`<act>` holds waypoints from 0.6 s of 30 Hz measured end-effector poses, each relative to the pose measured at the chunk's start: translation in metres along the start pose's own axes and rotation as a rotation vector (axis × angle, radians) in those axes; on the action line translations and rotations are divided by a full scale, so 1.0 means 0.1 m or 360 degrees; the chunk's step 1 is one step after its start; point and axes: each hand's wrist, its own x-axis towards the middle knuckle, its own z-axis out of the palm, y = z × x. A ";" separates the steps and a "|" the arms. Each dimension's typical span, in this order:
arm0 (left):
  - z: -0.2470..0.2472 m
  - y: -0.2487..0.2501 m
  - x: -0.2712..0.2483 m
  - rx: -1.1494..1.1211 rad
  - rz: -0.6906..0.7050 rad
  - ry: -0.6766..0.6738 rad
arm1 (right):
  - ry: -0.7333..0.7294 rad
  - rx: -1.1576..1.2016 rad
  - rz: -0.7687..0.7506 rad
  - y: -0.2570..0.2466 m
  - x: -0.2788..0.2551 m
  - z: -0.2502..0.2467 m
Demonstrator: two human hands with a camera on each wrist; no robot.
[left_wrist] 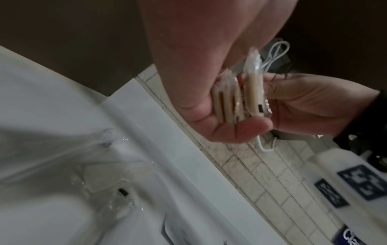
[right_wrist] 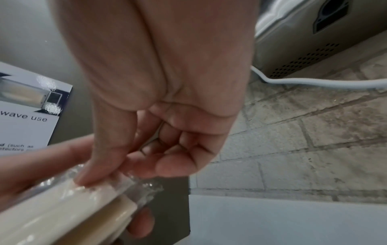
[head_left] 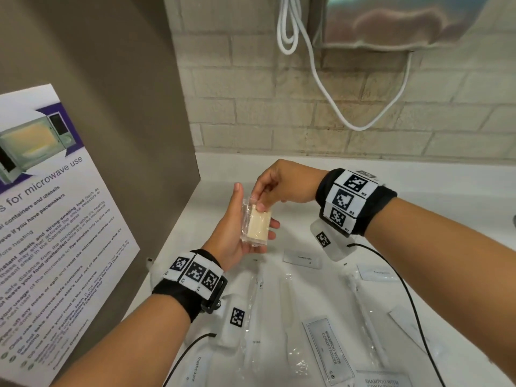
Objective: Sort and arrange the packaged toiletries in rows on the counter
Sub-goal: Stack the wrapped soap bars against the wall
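Note:
My left hand holds a small stack of cream soap bars in clear wrappers, upright above the white counter. My right hand pinches the top end of the front bar between thumb and fingers. The left wrist view shows the soap bars edge-on in my left hand, the front one against my right hand. Below my hands lie toothpaste sachets, shampoo with conditioner sachets and wrapped toothbrushes, loosely spread.
A brown panel with a microwave-use poster stands at the left. A tiled wall runs behind the counter, with a looped white cable hanging from a metal appliance. Black wrist-camera cables trail over the packets.

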 end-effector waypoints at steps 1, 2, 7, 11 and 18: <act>0.06 -0.01 -0.01 0.0005 -0.0005 -0.0036 | 0.0020 -0.0020 0.0004 0.02 -0.05 -0.02; 0.13 -0.02 -0.02 0.0020 -0.0006 -0.0068 | 0.0045 -0.0044 0.0009 0.05 -0.11 -0.05; 0.51 -0.05 0.02 0.0015 0.0041 -0.0198 | 0.0242 -0.0068 0.0107 0.20 -0.48 -0.25; 0.87 -0.14 0.08 0.0117 0.0046 -0.0277 | 0.0314 -0.0023 0.0234 0.41 -0.86 -0.40; 1.52 -0.27 0.27 0.0271 0.0034 -0.0308 | 0.0514 -0.0011 0.0673 1.10 -1.71 -0.87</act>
